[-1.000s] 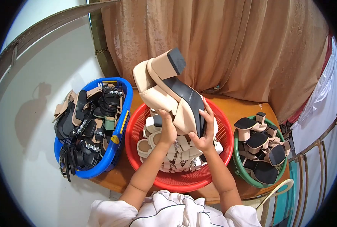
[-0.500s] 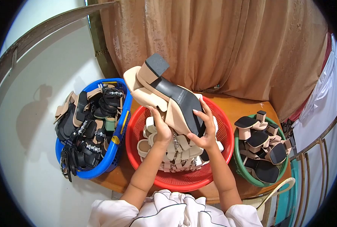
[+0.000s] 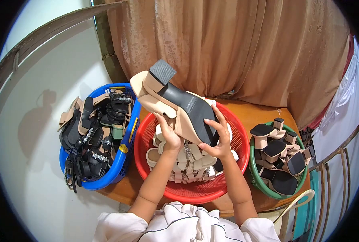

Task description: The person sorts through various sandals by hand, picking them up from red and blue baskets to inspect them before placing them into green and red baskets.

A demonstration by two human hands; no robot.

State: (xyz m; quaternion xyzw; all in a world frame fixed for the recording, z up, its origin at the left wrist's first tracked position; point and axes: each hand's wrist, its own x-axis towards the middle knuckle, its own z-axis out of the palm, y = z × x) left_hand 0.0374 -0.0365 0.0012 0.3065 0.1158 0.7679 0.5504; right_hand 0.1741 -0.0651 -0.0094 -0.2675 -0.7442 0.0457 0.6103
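A pair of beige heeled sandals [image 3: 183, 121] is held above the red basket [image 3: 191, 197], with a black sole and a block heel turned up toward me. My left hand [image 3: 168, 135] grips the beige straps from below, its fingers partly hidden behind them. My right hand [image 3: 219, 135] holds the toe end, thumb at the near edge and fingers against the sole. Beneath both hands, white sandals [image 3: 195, 163] with shiny trim are stacked in the red basket.
On the left is a blue basket [image 3: 134, 129] of black and beige sandals. A green basket [image 3: 257, 181] with beige heeled sandals stands on the wooden table [image 3: 268, 111] at right. Behind hangs a brown curtain [image 3: 228, 48]. A curved pale handle [image 3: 304, 195] is at lower right.
The held sandals have tilted slightly, and the raised heel has shifted a little down and left. Both hands keep their hold.
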